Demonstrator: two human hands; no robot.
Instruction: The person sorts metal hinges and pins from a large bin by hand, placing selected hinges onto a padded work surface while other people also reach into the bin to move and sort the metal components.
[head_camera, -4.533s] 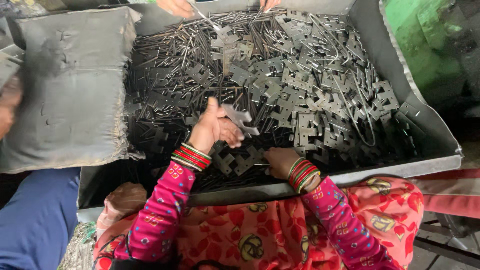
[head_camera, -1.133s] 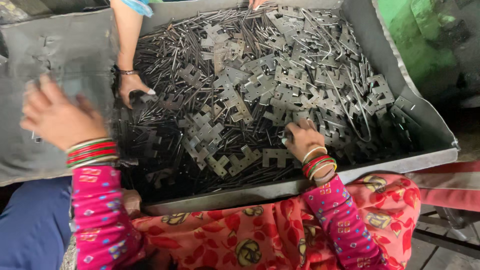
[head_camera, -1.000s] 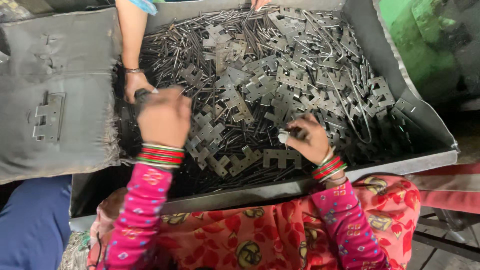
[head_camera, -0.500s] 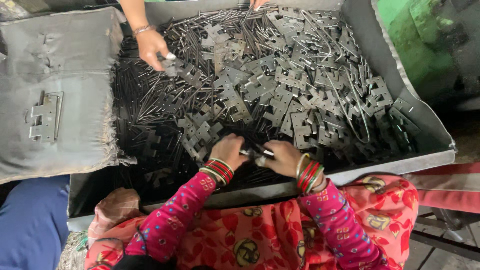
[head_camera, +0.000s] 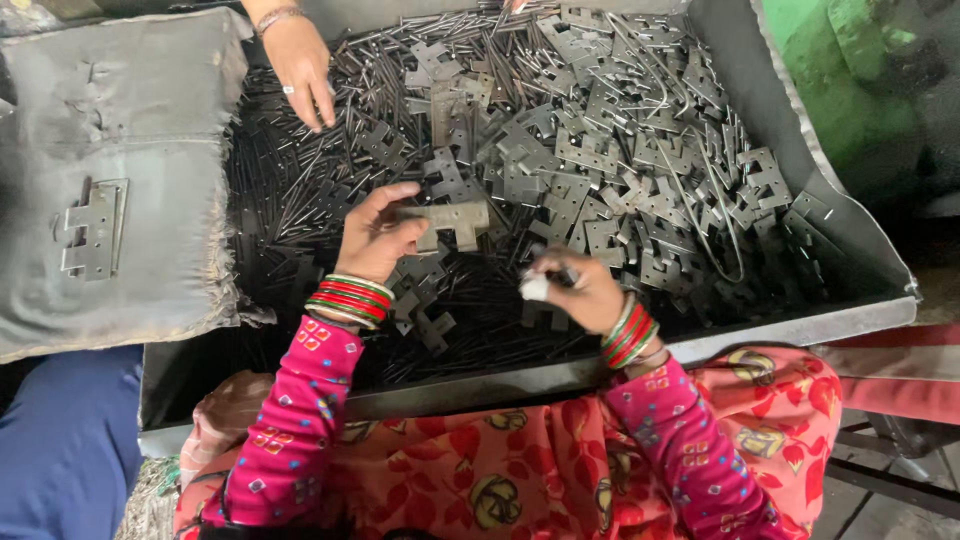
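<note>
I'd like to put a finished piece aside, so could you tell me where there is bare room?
The grey cloth left of the tray is bare above and below the assembled hinge. Inside the tray, plates and pins crowd everything.

a big grey metal tray (head_camera: 860, 330) is heaped with flat notched metal plates (head_camera: 620, 150) on the right and thin dark rods (head_camera: 300, 190) on the left. a grey cloth pad (head_camera: 150, 120) drapes over the tray's left side, with an assembled hinge (head_camera: 95, 228) lying on it. a co-worker's hand (head_camera: 300, 62) with a bangle reaches into the rods from the far edge. something green (head_camera: 840, 70) stands at the upper right.
</note>
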